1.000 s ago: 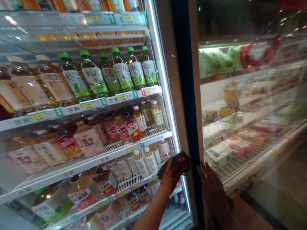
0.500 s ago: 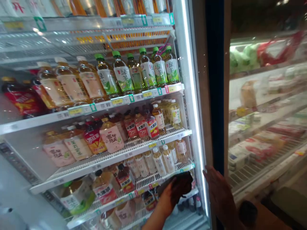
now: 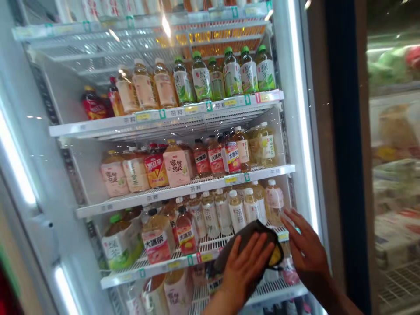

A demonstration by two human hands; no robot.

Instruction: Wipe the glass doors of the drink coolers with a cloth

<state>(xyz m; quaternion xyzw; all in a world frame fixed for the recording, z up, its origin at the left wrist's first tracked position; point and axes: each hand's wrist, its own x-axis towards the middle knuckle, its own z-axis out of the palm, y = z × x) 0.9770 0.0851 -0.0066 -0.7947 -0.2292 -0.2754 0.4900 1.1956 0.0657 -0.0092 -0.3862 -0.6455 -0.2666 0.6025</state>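
My left hand (image 3: 245,267) lies flat with spread fingers on a dark cloth (image 3: 252,238), pressing it against the glass door (image 3: 297,131) of a drinks fridge, low and to the right. My right hand (image 3: 306,249) rests open on the same glass just right of the cloth, fingers spread, holding nothing. Behind the glass, right where the hands are, stands a row of pale tea bottles (image 3: 236,212) on a white wire shelf (image 3: 183,258).
The fridge holds several shelves of bottled tea, with green-capped bottles (image 3: 229,74) on the upper shelf and red-labelled ones (image 3: 216,157) in the middle. A dark blue door frame (image 3: 343,153) runs down the right. Beyond it is an open chiller (image 3: 397,175) with packaged food.
The view has swung left and the fridge now fills it. Both hands moved from the door's right edge inward onto the glass; the left now presses the cloth flat.
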